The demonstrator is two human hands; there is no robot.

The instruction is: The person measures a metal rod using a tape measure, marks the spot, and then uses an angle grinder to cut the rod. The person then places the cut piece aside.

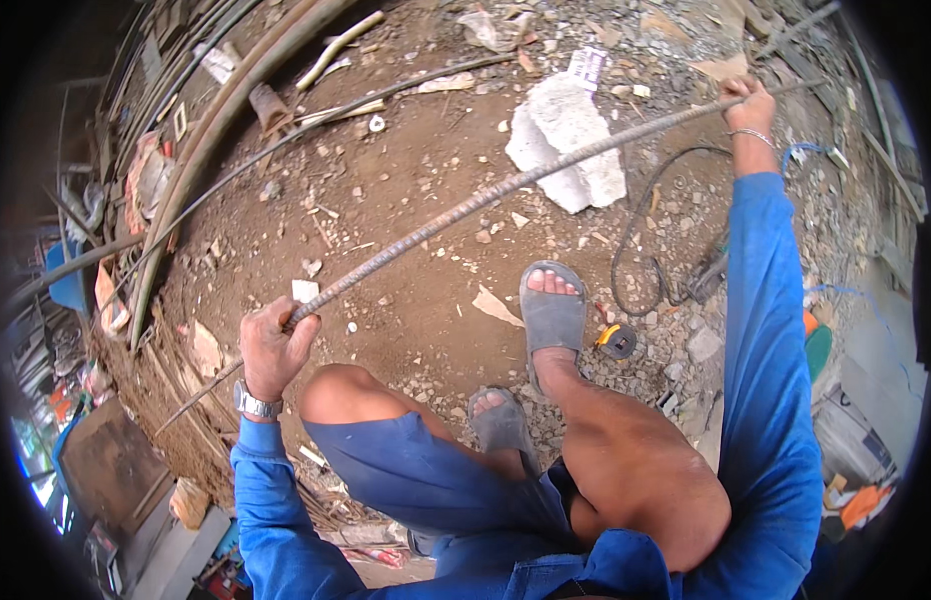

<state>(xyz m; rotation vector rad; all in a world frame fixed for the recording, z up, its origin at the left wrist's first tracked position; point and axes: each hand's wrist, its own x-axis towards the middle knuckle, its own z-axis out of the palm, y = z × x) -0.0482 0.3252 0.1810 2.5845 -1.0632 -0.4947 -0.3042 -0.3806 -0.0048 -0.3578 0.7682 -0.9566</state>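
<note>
A long ribbed steel rebar (pixel 441 222) slants across the view, from the lower left up to the far right. My left hand (pixel 273 345), with a wristwatch above its cuff, is closed round the rebar near its left part. At the far right my right hand (pixel 748 103) grips the same bar in a fist, with a thin bracelet on the wrist. Between the hands the rebar passes over a broken white slab (pixel 569 140) that lies on the ground. Both ends of the bar stick out past my hands.
A yellow and black tape measure (pixel 617 341) lies beside my sandalled foot. Right of it, a black cable (pixel 626 225) curls over the rubble toward a dark power tool (pixel 704 278). Long pipes (pixel 211 150) and rods are heaped at the left. Stones and scraps litter the dirt.
</note>
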